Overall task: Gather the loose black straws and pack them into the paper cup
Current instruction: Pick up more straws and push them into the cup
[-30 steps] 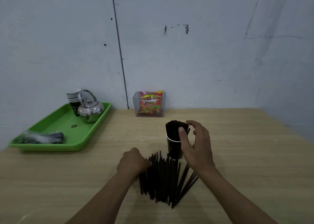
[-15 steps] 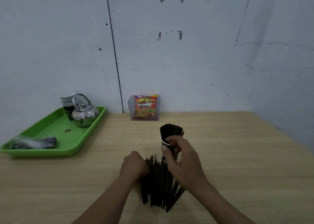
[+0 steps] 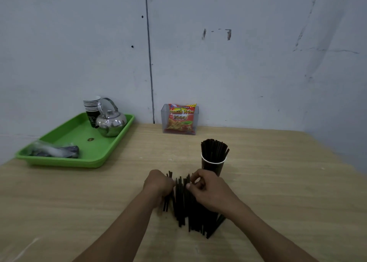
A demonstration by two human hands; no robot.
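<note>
Both my hands are down on the pile of loose straws lying on the tabletop. My left hand is curled into a fist at the pile's left edge; I cannot tell whether it grips any straws. My right hand has its fingers bent over the far ends of the straws, pinching at them. The paper cup stands upright just beyond my right hand, a bundle of packed straws rising from it. A green tray holds a kettle and stacked cups at far left.
</note>
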